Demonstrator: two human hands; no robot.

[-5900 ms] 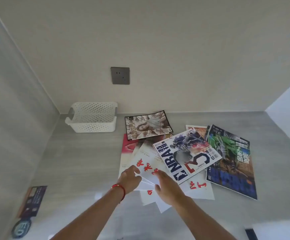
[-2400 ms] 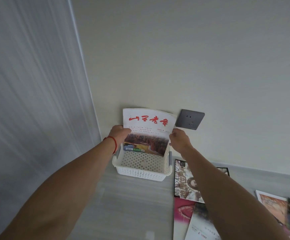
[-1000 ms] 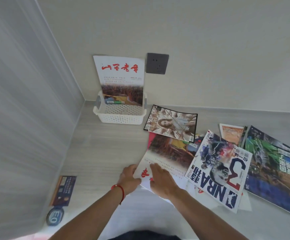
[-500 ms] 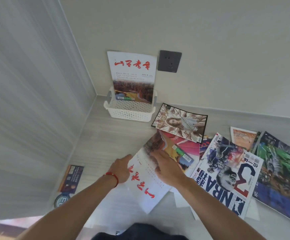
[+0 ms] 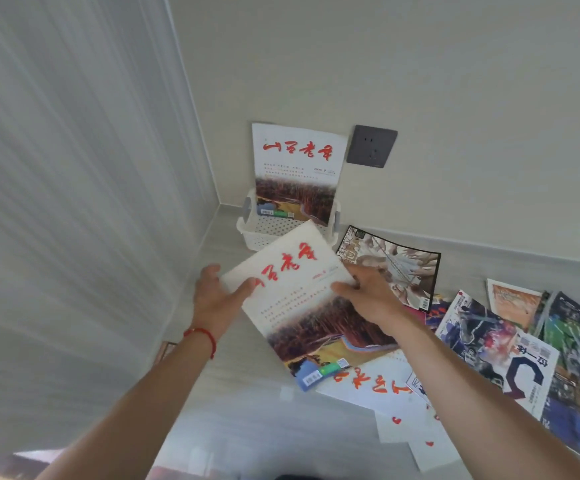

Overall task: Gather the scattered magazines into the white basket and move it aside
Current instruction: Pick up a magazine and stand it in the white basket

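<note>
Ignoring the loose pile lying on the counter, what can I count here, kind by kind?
White perforated plastic basket: 1
White red-titled magazines, one standing in the basket, one held: 2
Dark grey wall socket: 1
Total: 4

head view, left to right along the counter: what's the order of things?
Left hand → held magazine → right hand → basketball magazine → green magazine. White basket sits behind, partly hidden by the held magazine.
</note>
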